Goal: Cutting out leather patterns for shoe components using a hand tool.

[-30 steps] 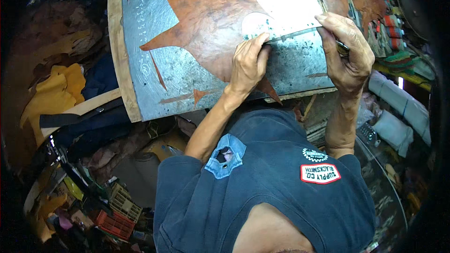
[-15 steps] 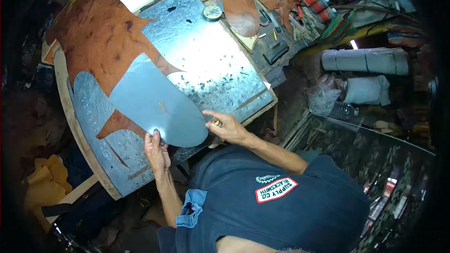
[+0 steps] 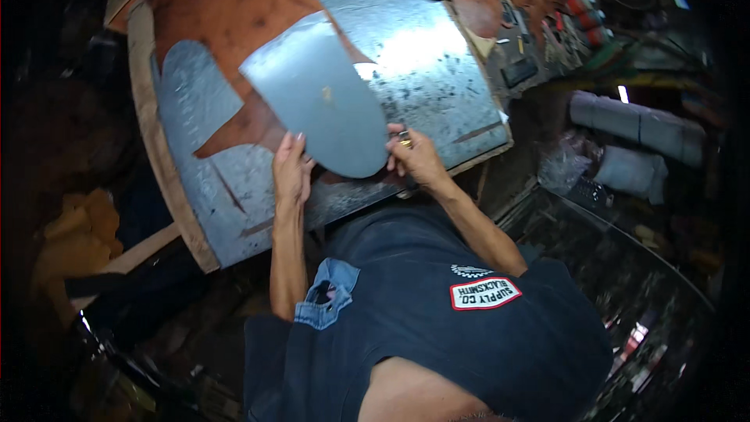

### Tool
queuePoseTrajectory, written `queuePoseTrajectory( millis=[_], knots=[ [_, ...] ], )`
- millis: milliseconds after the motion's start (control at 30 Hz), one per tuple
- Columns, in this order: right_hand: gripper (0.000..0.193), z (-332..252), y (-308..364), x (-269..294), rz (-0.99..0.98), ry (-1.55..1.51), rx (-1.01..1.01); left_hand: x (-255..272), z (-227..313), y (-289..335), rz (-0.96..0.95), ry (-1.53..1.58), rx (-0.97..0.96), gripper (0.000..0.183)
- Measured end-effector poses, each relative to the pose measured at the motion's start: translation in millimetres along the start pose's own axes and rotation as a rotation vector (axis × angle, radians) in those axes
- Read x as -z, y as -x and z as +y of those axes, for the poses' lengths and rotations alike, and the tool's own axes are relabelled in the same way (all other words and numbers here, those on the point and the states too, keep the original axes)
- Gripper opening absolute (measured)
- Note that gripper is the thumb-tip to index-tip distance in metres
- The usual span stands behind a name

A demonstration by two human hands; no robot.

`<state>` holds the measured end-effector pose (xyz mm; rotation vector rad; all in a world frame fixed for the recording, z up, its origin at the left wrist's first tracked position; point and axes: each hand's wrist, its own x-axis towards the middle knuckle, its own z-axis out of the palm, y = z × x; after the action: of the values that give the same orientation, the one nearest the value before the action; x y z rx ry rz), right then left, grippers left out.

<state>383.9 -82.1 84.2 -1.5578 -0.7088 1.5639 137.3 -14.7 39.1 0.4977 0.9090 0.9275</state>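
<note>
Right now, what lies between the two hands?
The grey sheet: in the head view, its rounded near end lies between the left hand and the right hand.

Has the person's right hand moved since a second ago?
Yes, the right hand has shifted left and toward the person, judged against the metal-topped table: from its right edge to its near edge.

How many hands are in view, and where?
2: left hand gripping the grey sheet at lower left; right hand at its right edge, around a small brass-coloured item. No other hand shows.
</note>
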Motion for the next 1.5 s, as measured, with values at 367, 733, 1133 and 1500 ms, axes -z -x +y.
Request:
queuePoseTrajectory(
  millis=[367, 733, 1133, 1500],
  knots=[
    [0.04, -73, 65, -32, 0.237, 0.755, 0.743, -49, 40, 31, -0.379, 0.45, -0.118, 0.076],
    [0.067, -2, 55, -53, 0.39, 0.046, 0.185, -24, 13, -1, -0.467, -0.06, -0.044, 0.043],
    [0.062, 19, -12, -91, 0.298, 0.568, 0.002, 111, 91, -67, 0.243, -1.501, -0.799, 0.075],
    [0.06, 17, -12, -94, 0.289, 0.932, 0.0, 123, 84, -86, 0.076, -1.684, -0.813, 0.091]
  ],
)
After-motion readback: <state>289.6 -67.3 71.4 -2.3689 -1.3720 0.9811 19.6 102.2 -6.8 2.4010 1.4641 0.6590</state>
